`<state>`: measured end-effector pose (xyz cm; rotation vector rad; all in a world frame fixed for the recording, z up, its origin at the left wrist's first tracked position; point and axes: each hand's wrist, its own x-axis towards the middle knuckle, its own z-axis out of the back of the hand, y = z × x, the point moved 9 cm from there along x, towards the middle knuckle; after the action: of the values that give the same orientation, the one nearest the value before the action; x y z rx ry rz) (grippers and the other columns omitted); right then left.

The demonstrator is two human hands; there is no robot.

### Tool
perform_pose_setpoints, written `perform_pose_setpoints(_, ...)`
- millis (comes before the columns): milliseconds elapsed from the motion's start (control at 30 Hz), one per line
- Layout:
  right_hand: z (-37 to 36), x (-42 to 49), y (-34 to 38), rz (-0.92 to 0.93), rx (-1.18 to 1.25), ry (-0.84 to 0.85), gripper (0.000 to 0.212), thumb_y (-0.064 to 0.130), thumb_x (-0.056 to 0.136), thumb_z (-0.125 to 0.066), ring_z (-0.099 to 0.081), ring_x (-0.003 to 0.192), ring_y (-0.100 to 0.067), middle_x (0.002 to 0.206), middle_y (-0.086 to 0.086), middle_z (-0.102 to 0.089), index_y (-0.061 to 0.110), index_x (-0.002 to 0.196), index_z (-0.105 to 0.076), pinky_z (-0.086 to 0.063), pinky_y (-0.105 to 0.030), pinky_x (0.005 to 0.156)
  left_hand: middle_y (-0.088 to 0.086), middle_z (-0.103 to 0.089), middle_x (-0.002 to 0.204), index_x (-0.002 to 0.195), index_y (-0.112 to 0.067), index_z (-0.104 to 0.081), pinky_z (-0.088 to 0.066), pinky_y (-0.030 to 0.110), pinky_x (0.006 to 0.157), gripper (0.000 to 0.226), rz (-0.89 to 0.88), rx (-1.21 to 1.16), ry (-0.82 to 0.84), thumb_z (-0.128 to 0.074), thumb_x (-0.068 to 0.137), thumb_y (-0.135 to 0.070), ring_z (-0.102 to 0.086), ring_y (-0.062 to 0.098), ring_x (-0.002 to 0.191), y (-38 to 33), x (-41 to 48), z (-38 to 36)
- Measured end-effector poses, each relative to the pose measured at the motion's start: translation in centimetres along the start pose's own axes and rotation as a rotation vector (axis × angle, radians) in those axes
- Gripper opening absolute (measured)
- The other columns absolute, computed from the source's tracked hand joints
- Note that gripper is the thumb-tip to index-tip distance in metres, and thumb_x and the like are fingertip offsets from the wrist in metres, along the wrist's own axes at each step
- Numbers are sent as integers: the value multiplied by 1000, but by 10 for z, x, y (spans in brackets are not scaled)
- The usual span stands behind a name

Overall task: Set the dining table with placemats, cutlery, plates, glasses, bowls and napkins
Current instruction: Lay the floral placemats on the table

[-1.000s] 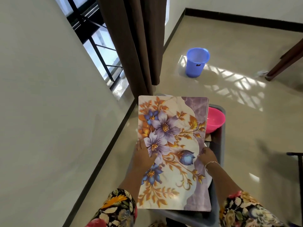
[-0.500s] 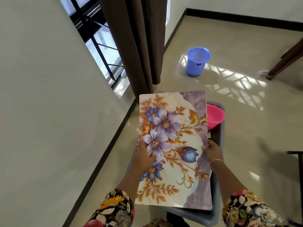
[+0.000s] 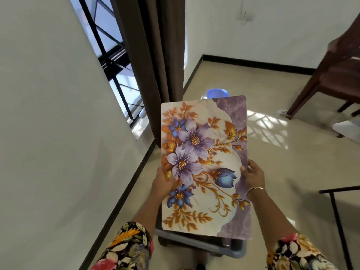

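A window (image 3: 115, 65) and curtain (image 3: 155, 55) stand at left. The left hand (image 3: 165, 181) pinches the mat (image 3: 204, 152) at its left edge, thumb on the flowered face, other fingers hidden beneath. The mat is held in the air over a grey bin (image 3: 194, 241), covering most of a blue bucket (image 3: 217, 93). The right hand (image 3: 254, 176) grips the right edge, fingers curled. A chair (image 3: 335, 75) stands at right.
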<state>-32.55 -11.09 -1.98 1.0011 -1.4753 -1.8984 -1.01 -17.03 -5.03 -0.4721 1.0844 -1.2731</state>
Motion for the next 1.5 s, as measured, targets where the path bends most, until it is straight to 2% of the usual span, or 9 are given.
perform_pose_setpoints(133,29,-22,37,94,-2,-33,24,-11,89,-45,-48,87,-22,97,-9,-57,-7,110,-56,-43,-15,63,11,-60,109,114,-8,-50,-49,42,91,26,-26,-178,-146,-57,93,-21,-59,28,105,-28,-26,26)
perform_pose_setpoints(300,86,-62,63,157,84,-152,24,-6,91,-46,-51,88,-25,99,-9,-58,-3,113,-56,-44,-28,76,13,-61,100,104,-7,-51,-52,44,87,10,-175,-295,-189,-50,94,-7,-61,31,98,-85,-64,17)
perform_pose_setpoints(500,202,-113,76,181,177,-372,13,2,92,-49,-56,88,-27,94,-9,-61,6,103,-56,-49,-41,81,15,-67,98,93,-16,-55,-51,56,85,13,-261,-374,-36,-53,91,-3,-64,36,94,-152,-92,-56)
perform_pose_setpoints(633,293,-143,77,203,201,-567,24,1,91,-50,-53,93,-26,102,-9,-58,-3,114,-55,-48,-42,83,20,-67,101,100,-8,-56,-52,54,84,14,-348,-376,83,-53,89,1,-64,35,92,-206,-128,-125)
perform_pose_setpoints(833,431,-184,69,248,245,-750,15,0,92,-49,-53,89,-26,101,-15,-60,3,105,-56,-48,-35,75,8,-63,76,76,-20,-54,-50,40,70,28,-477,-387,268,-54,87,5,-58,26,73,-277,-198,-240)
perform_pose_setpoints(1033,564,-207,77,329,197,-819,11,1,92,-50,-55,87,-25,88,-8,-61,10,94,-56,-51,-22,64,4,-64,76,77,-19,-56,-48,31,65,23,-573,-418,368,-60,85,2,-60,20,69,-341,-269,-341)
perform_pose_setpoints(1133,614,-214,86,355,192,-839,26,-3,91,-48,-55,81,-24,80,-3,-61,18,82,-58,-52,-20,61,5,-65,78,80,-15,-57,-51,21,57,20,-630,-413,400,-57,85,4,-61,16,68,-369,-296,-379)
perform_pose_setpoints(1267,663,-208,96,361,177,-860,15,-2,92,-46,-54,88,-27,87,-7,-61,8,91,-57,-51,-40,80,13,-66,89,90,-8,-58,-52,35,73,9,-693,-338,388,-57,87,0,-63,26,81,-397,-310,-421)
perform_pose_setpoints(1500,708,-173,94,369,197,-870,11,5,94,-45,-56,89,-25,91,-4,-61,8,96,-55,-51,-33,80,9,-65,89,92,-6,-56,-49,27,69,3,-782,-245,358,-55,90,-4,-61,24,81,-438,-302,-475)
